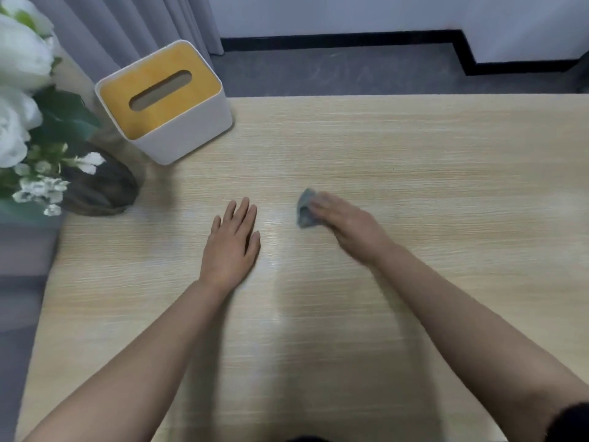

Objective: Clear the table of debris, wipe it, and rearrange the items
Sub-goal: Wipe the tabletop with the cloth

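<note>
Forearms lay over the table (pixel 414 148). Left hand (pixel 234 242) rested flat, fingers straight, holding nothing. Right hand (pixel 345 223) pressed a grey cloth (pixel 305 210) just beyond its fingertips; grip blurred. Risk: a wide leftward sweep could strike the tissue box (pixel 165 100) or vase (pixel 98 183) beyond the left hand.

Right hand (pixel 347 224) presses grey cloth (pixel 305 209) on table (pixel 414 161).
</note>
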A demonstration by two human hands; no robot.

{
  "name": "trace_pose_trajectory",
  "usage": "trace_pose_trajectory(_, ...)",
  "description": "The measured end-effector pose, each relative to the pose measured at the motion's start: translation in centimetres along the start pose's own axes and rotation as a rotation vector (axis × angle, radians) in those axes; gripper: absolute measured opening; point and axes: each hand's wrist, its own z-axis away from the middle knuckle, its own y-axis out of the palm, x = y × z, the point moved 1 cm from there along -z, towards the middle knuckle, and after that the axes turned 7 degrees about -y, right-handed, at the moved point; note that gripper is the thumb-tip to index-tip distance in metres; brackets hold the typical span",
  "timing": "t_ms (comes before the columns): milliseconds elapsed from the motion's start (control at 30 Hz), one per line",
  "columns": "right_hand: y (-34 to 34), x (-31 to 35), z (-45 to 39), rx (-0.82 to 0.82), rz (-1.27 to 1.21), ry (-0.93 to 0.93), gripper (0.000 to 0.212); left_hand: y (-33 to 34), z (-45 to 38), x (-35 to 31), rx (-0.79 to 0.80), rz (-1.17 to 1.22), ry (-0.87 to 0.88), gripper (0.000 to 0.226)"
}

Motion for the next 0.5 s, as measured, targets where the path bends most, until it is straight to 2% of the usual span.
trace_pose_trajectory(100,-2.3,-3.0,-1.3,-0.121,0.045,0.277,0.040,0.6,2.1,-0.1,0.011,-0.015,0.002,0.064)
trace_pose_trajectory(200,-1.5,-1.1,-1.1,-0.200,0.022,0.345,0.038,1.3,3.5,-0.3,0.026,-0.055,-0.003,0.068)
trace_pose_trajectory(267,0.1,2.1,0.0,-0.156,-0.003,0.250,0.039,1.6,4.1,-0.4,0.019,-0.072,-0.007,0.066)
trace_pose_trajectory(400,3.1,8.4,4.7,0.024,-0.076,-0.190,0.039,1.9,4.4,-0.3,0.019,-0.082,-0.009,0.066)
trace_pose_trajectory(467,3.7,8.6,5.9,0.158,-0.056,-0.391,0.036,1.7,4.4,-0.2,0.022,-0.080,0.000,0.067)
trace_pose_trajectory(500,3.5,7.9,5.8,0.178,-0.027,-0.424,0.036,1.7,4.4,-0.2,0.025,-0.078,0.002,0.068)
